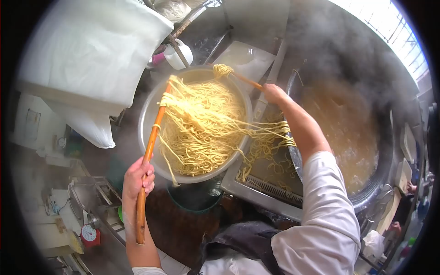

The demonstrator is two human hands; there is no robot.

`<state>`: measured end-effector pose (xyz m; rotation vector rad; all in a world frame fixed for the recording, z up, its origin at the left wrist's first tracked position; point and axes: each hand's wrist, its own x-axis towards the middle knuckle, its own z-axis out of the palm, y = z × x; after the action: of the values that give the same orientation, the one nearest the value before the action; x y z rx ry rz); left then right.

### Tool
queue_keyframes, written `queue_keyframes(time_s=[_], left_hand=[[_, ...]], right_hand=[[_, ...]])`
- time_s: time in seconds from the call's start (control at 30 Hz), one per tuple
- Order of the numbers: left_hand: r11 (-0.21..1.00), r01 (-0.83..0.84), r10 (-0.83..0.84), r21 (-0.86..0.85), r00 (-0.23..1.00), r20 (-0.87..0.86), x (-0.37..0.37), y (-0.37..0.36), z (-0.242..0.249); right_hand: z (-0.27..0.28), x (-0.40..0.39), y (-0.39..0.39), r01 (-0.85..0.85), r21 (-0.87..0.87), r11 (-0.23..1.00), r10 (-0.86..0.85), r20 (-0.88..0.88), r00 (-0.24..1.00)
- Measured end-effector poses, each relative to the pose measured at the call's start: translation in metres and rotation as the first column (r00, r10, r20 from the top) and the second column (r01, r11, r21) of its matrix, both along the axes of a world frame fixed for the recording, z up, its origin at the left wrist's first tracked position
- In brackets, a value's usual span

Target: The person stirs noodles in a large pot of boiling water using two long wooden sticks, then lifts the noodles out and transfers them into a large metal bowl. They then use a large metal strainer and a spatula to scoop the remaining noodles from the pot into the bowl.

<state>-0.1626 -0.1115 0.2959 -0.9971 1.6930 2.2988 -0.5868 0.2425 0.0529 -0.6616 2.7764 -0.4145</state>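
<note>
While steam is being given off at the right of the work area, a large white sheet (91, 50) is being observed at far upper left, with a red scale (90, 233), its round dial white, sitting well below it. A wooden left stick (151, 142) is being gripped by the left hand (139, 176), whose fingers are being held closed around the lower shaft; the butt is lying across the view of the forearm. Around the stick's upper end, noodles (201, 133) are being looped, one strand trailing down past the near rim of a large round basin (147, 119). Within this basin most of the noodles are being contained in a tangled yellow heap. A white jug (179, 55) is being noted behind the far rim. Farther right, a wooden right stick (247, 80) is being clasped near its end by the right hand (274, 94), its fist closed; a noodle bundle is being carried on the tip, though contact with the rim cannot be told. Strands are being stretched rightward from the heap over a metal counter (270, 167), where loose pieces are lying. At far right, brown liquid (339, 123) is being held, bubbling, in a wide cauldron (384, 169).
</note>
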Motion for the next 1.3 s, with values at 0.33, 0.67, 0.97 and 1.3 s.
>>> queue_keyframes(time_s=[0.33,0.67,0.97,1.3], left_hand=[[0.997,-0.071,0.069,-0.015,0.995,-0.068,-0.031,-0.017,-0.008],[0.915,0.319,-0.306,-0.248,0.948,0.092,-0.031,-0.037,0.03],[0.509,0.747,-0.526,-0.428,0.663,0.532,0.1,-0.08,0.085],[0.791,0.611,-0.611,0.002,0.791,-0.005,0.213,-0.031,0.072]], right_hand=[[0.059,0.069,0.013,-0.202,0.013,0.979,0.202,-0.115,0.973],[0.174,0.196,0.043,-0.283,0.197,0.939,0.316,-0.162,0.935],[0.253,0.372,0.134,0.291,0.125,0.949,-0.273,-0.14,0.952],[0.227,0.58,0.186,0.64,-0.067,0.766,-0.641,0.0,0.767]])
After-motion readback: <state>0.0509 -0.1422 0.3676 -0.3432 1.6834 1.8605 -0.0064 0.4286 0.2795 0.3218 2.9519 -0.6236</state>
